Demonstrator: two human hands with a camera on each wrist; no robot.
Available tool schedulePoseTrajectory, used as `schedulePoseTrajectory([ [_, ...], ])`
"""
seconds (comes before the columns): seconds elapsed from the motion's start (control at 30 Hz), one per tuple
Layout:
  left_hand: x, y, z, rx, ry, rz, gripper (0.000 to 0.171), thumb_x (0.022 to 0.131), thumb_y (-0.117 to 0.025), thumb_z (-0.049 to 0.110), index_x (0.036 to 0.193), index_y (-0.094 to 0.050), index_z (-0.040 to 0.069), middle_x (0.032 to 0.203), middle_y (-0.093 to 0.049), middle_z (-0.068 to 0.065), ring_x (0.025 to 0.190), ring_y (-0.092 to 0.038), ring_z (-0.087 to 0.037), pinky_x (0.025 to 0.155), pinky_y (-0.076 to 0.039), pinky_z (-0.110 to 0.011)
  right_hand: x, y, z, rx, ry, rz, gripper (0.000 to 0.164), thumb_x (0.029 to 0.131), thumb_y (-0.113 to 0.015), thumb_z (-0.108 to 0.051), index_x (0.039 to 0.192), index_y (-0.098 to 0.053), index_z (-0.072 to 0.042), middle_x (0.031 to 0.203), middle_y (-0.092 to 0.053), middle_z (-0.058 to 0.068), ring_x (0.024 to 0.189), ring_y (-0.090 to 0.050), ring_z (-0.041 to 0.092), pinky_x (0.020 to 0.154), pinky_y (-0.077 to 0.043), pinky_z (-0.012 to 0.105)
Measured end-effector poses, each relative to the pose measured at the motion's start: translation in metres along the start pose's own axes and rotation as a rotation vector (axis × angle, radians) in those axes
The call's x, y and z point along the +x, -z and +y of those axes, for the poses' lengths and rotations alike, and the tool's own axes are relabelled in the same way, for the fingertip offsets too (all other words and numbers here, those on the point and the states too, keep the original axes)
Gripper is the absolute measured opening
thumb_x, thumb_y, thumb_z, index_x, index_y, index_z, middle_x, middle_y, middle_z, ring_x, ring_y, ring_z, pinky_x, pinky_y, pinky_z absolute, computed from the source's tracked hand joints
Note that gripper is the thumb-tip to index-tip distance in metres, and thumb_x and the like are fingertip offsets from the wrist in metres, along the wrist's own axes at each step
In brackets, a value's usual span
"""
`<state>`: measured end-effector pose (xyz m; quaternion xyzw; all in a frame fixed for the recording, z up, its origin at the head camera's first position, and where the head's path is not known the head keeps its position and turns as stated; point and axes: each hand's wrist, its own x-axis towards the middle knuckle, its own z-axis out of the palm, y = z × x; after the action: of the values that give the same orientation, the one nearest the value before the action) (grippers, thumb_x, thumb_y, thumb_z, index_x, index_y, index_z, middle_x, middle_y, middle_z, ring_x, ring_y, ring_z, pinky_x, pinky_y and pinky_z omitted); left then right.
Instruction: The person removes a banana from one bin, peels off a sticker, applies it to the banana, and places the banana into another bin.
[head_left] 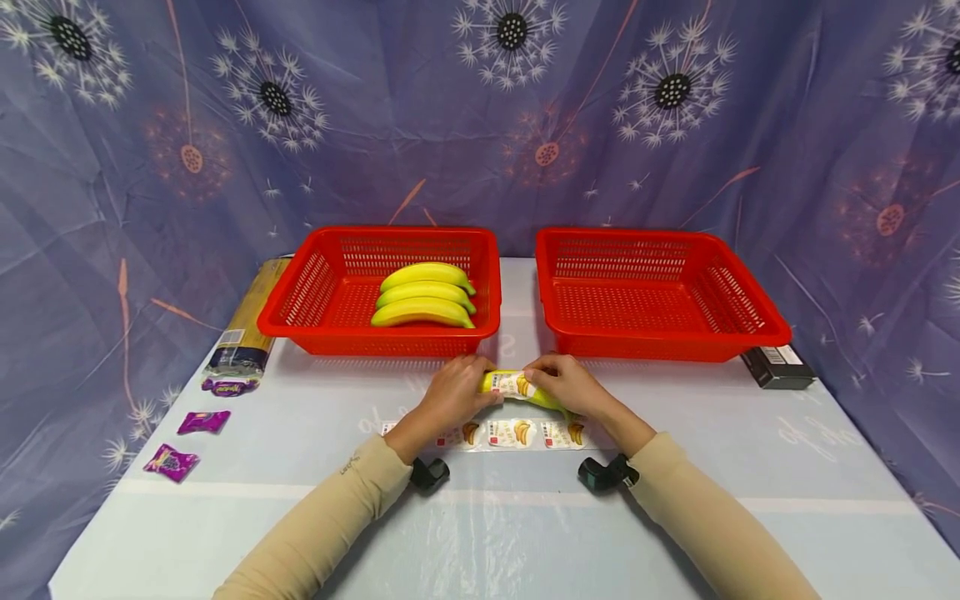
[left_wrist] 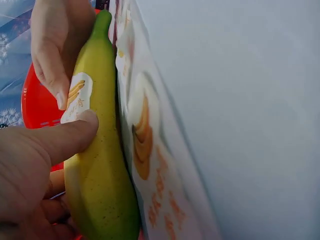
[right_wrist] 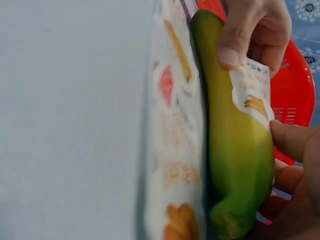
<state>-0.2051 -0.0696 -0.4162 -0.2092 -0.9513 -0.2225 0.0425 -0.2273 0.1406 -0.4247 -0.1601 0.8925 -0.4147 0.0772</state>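
Observation:
A yellow banana (head_left: 550,401) with green ends lies crosswise between both hands, just beyond a strip of banana-print stickers (head_left: 512,433) on the table. Its side carries a white sticker (right_wrist: 252,92) printed with bananas and small lettering. My left hand (head_left: 461,383) grips the left end, thumb on the peel at the sticker's edge and fingers curled behind, as the left wrist view shows. Toward the stem, my right hand (head_left: 573,385) holds the banana, its thumb (right_wrist: 290,140) touching the sticker's other edge. In the right wrist view part of the sticker stands off the peel.
Three bananas (head_left: 423,293) lie in the left red basket (head_left: 382,343); a second red basket (head_left: 660,346) stands at right. Purple-wrapped candies (head_left: 172,462) and a gold package (head_left: 251,321) lie at left, a black box (head_left: 778,368) at right. A patterned curtain (head_left: 420,108) hangs behind.

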Motion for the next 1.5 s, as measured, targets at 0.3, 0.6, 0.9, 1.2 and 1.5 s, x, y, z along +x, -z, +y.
schedulePoseTrajectory([
  [0.3, 0.008, 0.001, -0.005, -0.258, 0.151, -0.071, 0.042, 0.085, -0.066, 0.038, 0.113, -0.065, 0.006, 0.11, -0.068, -0.007, 0.106, -0.06, -0.026, 0.094, -0.045, -0.043, -0.003, -0.003, 0.002, -0.008, 0.041, 0.02, 0.025, 0.092, -0.06, -0.026, 0.102, -0.07, -0.007, 0.1, -0.068, 0.008, 0.089, -0.057, 0.016, 0.08, -0.046, 0.03],
  [0.6, -0.007, 0.007, -0.002, -0.152, -0.041, 0.079, 0.036, 0.084, -0.069, 0.023, 0.117, -0.056, 0.015, 0.102, -0.068, -0.006, 0.093, -0.064, -0.023, 0.082, -0.05, -0.042, -0.002, -0.003, 0.002, -0.037, 0.029, 0.032, 0.025, 0.092, -0.06, -0.028, 0.101, -0.071, -0.007, 0.1, -0.068, 0.007, 0.088, -0.057, 0.015, 0.08, -0.046, 0.03],
  [0.9, -0.014, 0.004, 0.002, 0.039, -0.196, 0.163, 0.024, 0.082, -0.072, 0.024, 0.105, -0.071, 0.016, 0.104, -0.068, -0.006, 0.094, -0.065, -0.023, 0.08, -0.052, -0.04, -0.002, -0.003, 0.004, -0.051, 0.064, 0.047, 0.025, 0.092, -0.06, -0.027, 0.1, -0.071, -0.006, 0.098, -0.068, 0.008, 0.087, -0.058, 0.016, 0.079, -0.047, 0.03],
  [1.2, -0.01, 0.002, 0.0, 0.071, -0.158, 0.127, 0.035, 0.08, -0.074, 0.027, 0.111, -0.07, 0.011, 0.097, -0.067, -0.007, 0.086, -0.065, -0.022, 0.074, -0.052, -0.039, -0.012, -0.006, 0.008, -0.211, 0.25, 0.153, 0.035, 0.085, -0.069, -0.028, 0.114, -0.066, -0.01, 0.092, -0.061, 0.004, 0.079, -0.052, 0.014, 0.07, -0.043, 0.027],
  [1.5, -0.008, 0.001, 0.0, 0.067, -0.137, 0.122, 0.035, 0.08, -0.074, 0.026, 0.109, -0.069, 0.007, 0.098, -0.067, -0.009, 0.087, -0.065, -0.024, 0.077, -0.053, -0.041, -0.013, -0.014, -0.001, -0.505, 0.494, 0.278, 0.034, 0.077, -0.076, -0.034, 0.108, -0.069, -0.023, 0.093, -0.057, 0.0, 0.082, -0.05, 0.013, 0.066, -0.041, 0.025],
])
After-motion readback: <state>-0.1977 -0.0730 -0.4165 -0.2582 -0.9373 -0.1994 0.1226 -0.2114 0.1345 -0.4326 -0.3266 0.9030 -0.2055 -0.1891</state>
